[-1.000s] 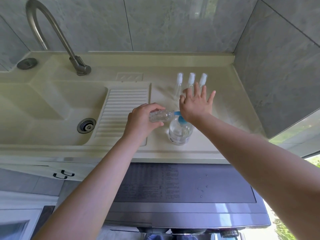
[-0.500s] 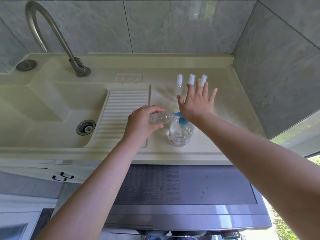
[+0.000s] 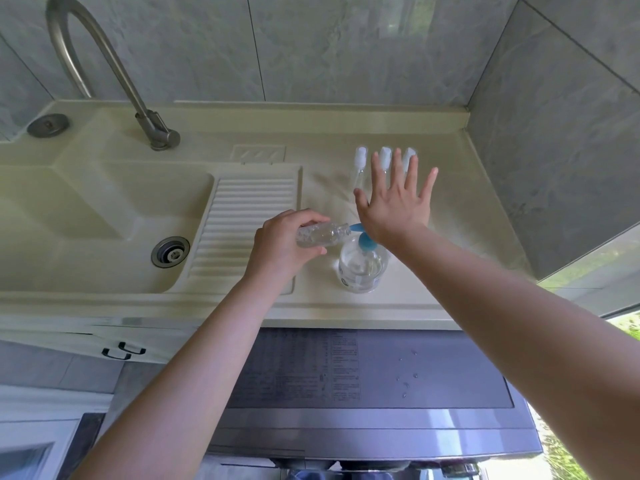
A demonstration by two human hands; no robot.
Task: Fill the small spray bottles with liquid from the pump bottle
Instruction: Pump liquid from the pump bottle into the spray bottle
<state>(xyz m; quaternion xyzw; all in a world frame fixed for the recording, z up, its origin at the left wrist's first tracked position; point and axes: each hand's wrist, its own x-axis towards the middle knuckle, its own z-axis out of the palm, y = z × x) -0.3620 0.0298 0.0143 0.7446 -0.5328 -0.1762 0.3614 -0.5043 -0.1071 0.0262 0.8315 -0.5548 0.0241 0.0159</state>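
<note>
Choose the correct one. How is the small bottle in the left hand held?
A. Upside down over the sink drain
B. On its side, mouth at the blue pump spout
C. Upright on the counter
B: the left hand grips the small bottle lying sideways, its open mouth meeting the blue pump spout.

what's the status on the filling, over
Left hand grips small bottle at blue spout. Right hand flat on pump bottle. Nothing blocking.

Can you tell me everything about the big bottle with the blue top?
The pump bottle is round and clear, plastic by the look, with clear liquid inside. It stands upright on the cream counter, right of the ribbed drainboard. Its blue pump head points left into the mouth of the small bottle held by the left hand. The right hand, fingers spread, presses on the pump.
</note>
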